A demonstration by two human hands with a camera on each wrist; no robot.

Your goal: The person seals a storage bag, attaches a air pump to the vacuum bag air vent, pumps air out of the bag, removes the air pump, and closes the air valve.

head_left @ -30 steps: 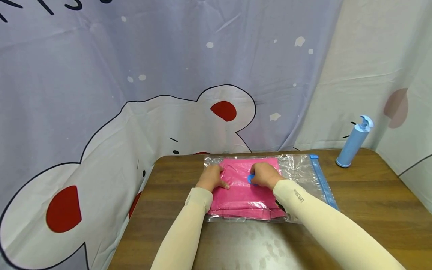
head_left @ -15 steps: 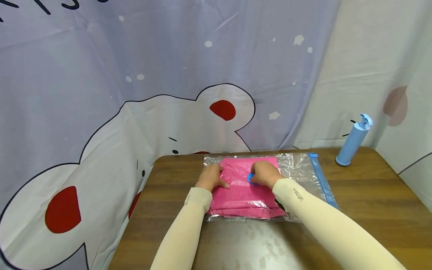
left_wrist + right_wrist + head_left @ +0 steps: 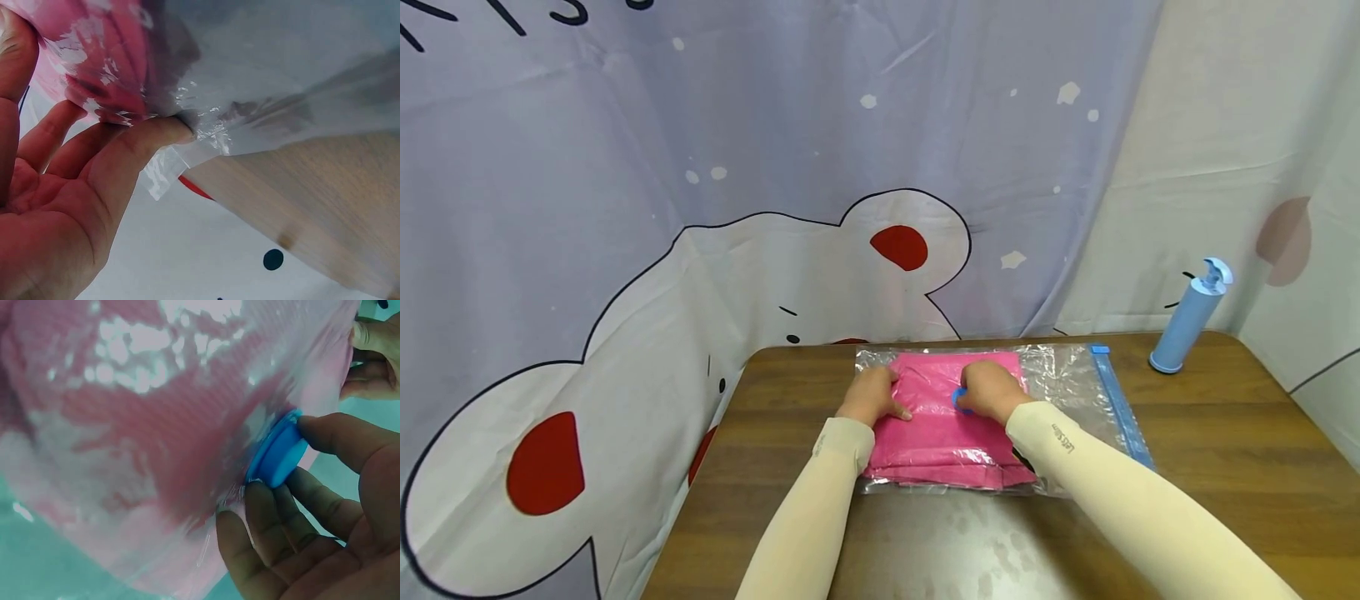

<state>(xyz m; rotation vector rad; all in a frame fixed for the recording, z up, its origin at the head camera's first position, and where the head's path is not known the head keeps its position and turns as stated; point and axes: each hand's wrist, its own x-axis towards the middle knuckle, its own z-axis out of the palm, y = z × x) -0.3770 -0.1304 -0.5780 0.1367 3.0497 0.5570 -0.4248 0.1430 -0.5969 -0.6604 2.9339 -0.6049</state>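
A clear plastic vacuum storage bag (image 3: 1063,375) lies flat on the table with folded pink cloth (image 3: 936,442) inside. On its upper face is a round blue valve cap (image 3: 279,453), which my right hand (image 3: 992,390) pinches between thumb and fingers. At the left edge of the pink cloth, my left hand (image 3: 870,394) rests on the bag, thumb spread towards the middle. In the left wrist view its fingers (image 3: 134,147) touch the plastic along the bag's side, and the palm faces the camera. A blue zip strip (image 3: 1122,406) runs down the bag's right end.
A light blue hand pump (image 3: 1187,321) stands at the table's back right corner, beyond the zip strip. The brown wooden table (image 3: 790,375) ends at a patterned curtain (image 3: 775,125) behind it. Bare tabletop shows in front of the bag and on both sides.
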